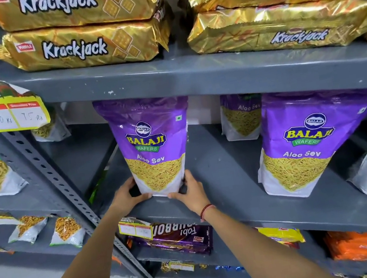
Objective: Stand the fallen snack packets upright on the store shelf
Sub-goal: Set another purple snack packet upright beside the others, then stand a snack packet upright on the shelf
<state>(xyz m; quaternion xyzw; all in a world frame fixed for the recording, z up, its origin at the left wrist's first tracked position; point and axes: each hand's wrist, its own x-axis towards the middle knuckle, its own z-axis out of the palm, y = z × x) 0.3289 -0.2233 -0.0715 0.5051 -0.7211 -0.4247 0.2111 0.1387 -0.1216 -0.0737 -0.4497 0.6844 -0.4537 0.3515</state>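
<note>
Both hands are cupping the base of the purple Aloo Sev packet (pixel 151 144), the left hand (pixel 127 195) and right hand (pixel 191 192) each closing its grip lightly on a bottom corner. It is standing upright on the grey shelf (pixel 228 180), left of a second purple packet (pixel 309 142); low holds are likely steadying its flat base.

I log a purple-and-white snack packet (pixel 151 144) with yellow strands printed below, gold biscuit packs (pixel 79 47) with a square cracker pattern, a grey shelf (pixel 216 77), a yellow price tag (pixel 7 112), orange packets (pixel 358 248).
</note>
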